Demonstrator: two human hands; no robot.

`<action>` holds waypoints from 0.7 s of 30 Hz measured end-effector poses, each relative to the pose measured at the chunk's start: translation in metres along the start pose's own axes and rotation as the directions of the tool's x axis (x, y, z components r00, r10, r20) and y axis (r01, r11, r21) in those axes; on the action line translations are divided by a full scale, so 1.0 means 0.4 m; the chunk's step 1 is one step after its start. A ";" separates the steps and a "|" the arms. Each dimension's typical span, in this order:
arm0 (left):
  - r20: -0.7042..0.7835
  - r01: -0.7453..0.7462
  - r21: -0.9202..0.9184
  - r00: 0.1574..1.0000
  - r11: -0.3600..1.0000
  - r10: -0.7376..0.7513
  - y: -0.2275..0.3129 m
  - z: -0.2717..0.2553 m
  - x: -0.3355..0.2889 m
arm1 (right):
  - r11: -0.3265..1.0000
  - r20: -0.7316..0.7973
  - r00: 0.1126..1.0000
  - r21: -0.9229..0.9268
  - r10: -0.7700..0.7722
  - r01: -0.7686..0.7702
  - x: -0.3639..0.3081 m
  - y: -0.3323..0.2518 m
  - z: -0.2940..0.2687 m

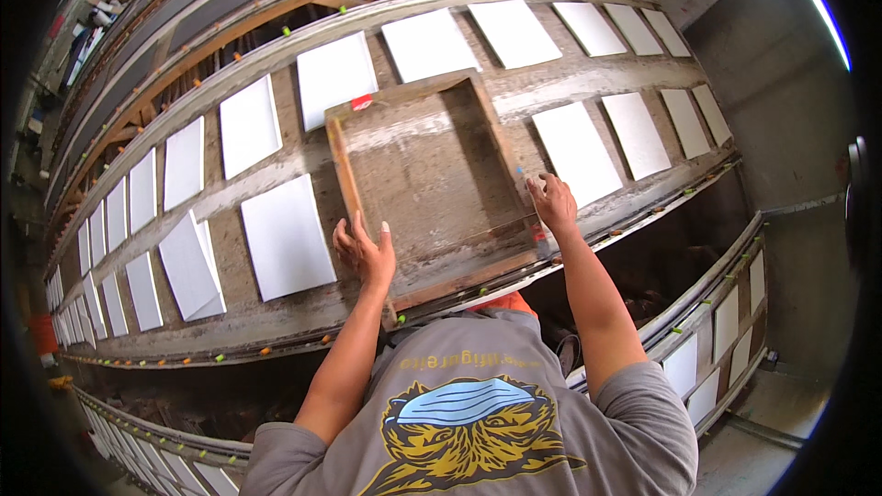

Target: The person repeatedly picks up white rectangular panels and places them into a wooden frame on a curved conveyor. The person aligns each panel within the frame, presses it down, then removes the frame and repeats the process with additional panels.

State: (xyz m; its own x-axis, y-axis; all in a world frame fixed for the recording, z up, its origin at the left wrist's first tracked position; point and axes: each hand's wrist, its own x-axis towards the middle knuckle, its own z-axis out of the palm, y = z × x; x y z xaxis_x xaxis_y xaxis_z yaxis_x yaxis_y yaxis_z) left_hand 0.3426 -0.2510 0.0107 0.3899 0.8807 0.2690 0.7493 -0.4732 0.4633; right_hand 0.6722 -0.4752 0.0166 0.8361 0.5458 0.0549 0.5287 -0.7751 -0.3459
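Note:
A rectangular wooden screen frame (413, 94) lies slanted across the long table (478, 298) in front of me; its brown middle may be mesh or the tabletop showing through. My left hand (366, 253) straddles the frame's left rail, thumb toward the inside and fingers on the outer side. At the right rail, my right hand (553, 204) has its fingers curled against the edge. Red tape marks the frame's far left corner. Close to its left side lies a white sheet (289, 237), and another white sheet (577, 156) lies beyond the right rail.
More white sheets run in two rows along the table, one sheet (193, 266) with a folded or overlapping layer. Small green and orange pegs line the table edges. A lower table (684, 331) with sheets stands behind me at the right. A grey wall (781, 64) closes the right end.

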 end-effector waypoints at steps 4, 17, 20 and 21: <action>0.171 -0.153 -0.337 0.960 0.929 0.220 0.242 0.055 0.027 | 0.982 -0.161 0.982 -0.147 0.098 -0.122 0.074 0.148 -0.055; 0.449 0.040 -0.609 0.841 0.792 0.303 0.826 0.494 -0.145 | 0.922 0.219 0.897 -0.124 0.385 -0.366 0.244 0.359 -0.213; 0.642 0.340 -0.569 0.752 0.749 0.146 0.878 0.501 -0.134 | 0.910 0.255 0.891 0.081 0.375 -0.406 0.289 0.413 -0.223; 0.650 0.339 -0.557 0.747 0.758 0.143 0.887 0.505 -0.134 | 0.901 0.223 0.894 0.113 0.388 -0.419 0.311 0.457 -0.231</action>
State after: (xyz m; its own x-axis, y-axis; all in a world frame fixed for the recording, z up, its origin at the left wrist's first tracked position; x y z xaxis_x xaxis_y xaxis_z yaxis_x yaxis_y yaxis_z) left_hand 0.6958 -0.4620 -0.0099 0.7458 0.6037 -0.2815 0.4025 -0.0716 0.9126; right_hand 0.8866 -0.5784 0.0466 0.9201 0.2587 -0.2942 0.1097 -0.8910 -0.4405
